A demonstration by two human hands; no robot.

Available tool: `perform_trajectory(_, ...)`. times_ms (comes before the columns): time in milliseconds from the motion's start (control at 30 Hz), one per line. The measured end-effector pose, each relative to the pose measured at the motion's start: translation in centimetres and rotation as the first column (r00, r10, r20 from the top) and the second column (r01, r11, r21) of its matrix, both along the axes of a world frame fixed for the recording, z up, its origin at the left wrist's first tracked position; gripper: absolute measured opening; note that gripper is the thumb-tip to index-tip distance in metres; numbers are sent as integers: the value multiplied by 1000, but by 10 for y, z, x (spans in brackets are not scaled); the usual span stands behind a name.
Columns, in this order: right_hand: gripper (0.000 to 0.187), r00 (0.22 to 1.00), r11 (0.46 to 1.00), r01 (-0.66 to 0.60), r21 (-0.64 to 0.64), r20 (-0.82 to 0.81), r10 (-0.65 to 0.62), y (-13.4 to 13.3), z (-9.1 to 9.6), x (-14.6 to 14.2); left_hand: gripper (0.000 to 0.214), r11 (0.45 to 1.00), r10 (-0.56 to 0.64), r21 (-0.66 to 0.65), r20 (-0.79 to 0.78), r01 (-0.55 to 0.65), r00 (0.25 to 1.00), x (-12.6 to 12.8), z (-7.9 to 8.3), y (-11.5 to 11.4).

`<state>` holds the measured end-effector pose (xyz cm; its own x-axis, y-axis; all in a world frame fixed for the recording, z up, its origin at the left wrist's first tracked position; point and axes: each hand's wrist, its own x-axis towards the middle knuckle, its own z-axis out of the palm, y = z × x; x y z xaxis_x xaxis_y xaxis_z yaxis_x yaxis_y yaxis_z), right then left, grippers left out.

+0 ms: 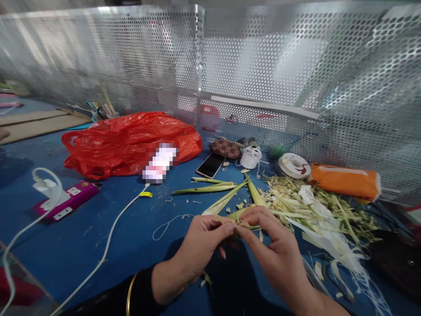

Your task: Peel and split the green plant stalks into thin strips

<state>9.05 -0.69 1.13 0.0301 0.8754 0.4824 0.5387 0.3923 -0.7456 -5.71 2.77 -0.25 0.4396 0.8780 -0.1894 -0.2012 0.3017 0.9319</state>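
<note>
My left hand [210, 237] and my right hand [271, 239] meet fingertip to fingertip over the blue tabletop. Thumbs and fingers of both pinch a pale green husk-like leaf [235, 215]; the part between the fingertips is mostly hidden. Just beyond lie long pointed green-yellow leaves [225, 198], some of them crossing. To the right of my right hand is a heap of shredded plant scraps [342, 210], with white thread [357, 267] trailing over it. A thin loop of string [164, 228] lies left of my left hand.
A red plastic bag [131, 136] lies at the back left, near a lit phone [161, 162] on a white cable. A purple power strip [70, 197], dark phone [211, 165], checkered case [225, 149], white spool [294, 166] and orange packet [344, 180] surround the work. Behind stands a perforated metal screen [256, 66].
</note>
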Motion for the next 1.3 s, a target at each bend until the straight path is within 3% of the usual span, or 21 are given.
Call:
perform_trajectory(100,19,986,983,23,-182,-157,-52,1,-1,-1,25,1000,-18,4,-21,18,1000,-1,0,1)
perform_trajectory(233,22,942,935,-90,-343,-334,-32,3,0,-2,25,999,-28,15,-74,29,997,-1,0,1)
perform_trajectory(300,19,938,942,-98,-322,-346,-21,2,1,-2,25,999,-36,8,-84,37,996,-2,0,1)
perform_trajectory(467,12,984,984,11,-180,-173,-43,1,-1,-1,24,997,-52,-66,-46,49,998,-1,2,2)
perform_trajectory(733,16,978,964,75,-253,-169,-121,5,-5,-2,21,997,-46,-63,-43,43,998,-2,0,3)
perform_trajectory(867,11,955,954,68,-290,-259,-147,7,-7,-1,22,996,-26,-87,-24,24,999,0,-2,2)
perform_trajectory(967,17,924,944,26,-328,-353,-148,8,-10,-1,21,994,-34,-108,5,34,999,1,-3,1)
perform_trajectory(1100,13,917,953,20,-301,-374,-137,10,-15,-2,21,989,-33,-143,81,44,996,2,-4,0)
perform_trajectory(1300,15,924,947,1,-322,-361,-124,13,-15,-2,23,986,64,-159,62,-53,996,3,-12,2)
